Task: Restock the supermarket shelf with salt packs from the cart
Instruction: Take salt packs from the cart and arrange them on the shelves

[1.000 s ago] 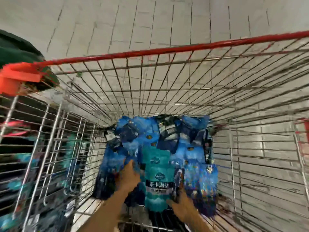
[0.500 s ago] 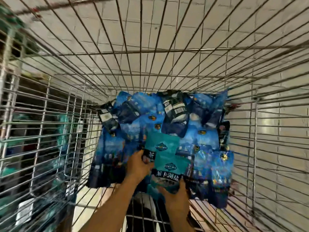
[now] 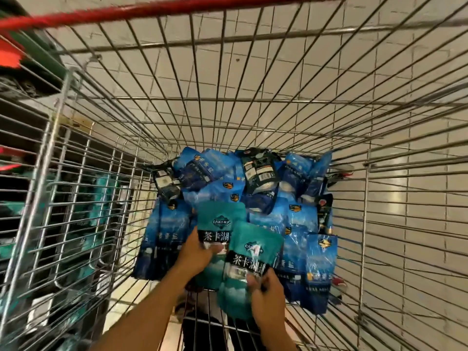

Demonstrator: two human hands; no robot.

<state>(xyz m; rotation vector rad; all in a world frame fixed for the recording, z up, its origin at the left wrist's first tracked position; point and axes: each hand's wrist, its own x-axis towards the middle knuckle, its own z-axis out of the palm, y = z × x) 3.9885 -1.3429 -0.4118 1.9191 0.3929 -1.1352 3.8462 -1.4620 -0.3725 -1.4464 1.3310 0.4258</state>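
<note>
I look down into a wire shopping cart [image 3: 253, 115] with a heap of blue salt packs [image 3: 298, 219] on its floor. Two teal salt packs lie on top near me. My left hand [image 3: 197, 252] grips the left teal pack [image 3: 217, 219] at its lower edge. My right hand [image 3: 266, 292] grips the right teal pack [image 3: 250, 264], thumb on its front, and holds it slightly above the heap. Both forearms reach in from the bottom of the view.
The cart's red handle bar [image 3: 141, 11] crosses the top. Through the left cart wall a dark shelf [image 3: 76, 198] with teal packs shows. Pale floor tiles [image 3: 417, 198] lie under and to the right of the cart. Dark shoes [image 3: 202, 333] show below.
Both hands have closed on the teal packs and drawn them up and toward me, the two packs now separated. The camera has tilted, bringing the red bar back into view.
</note>
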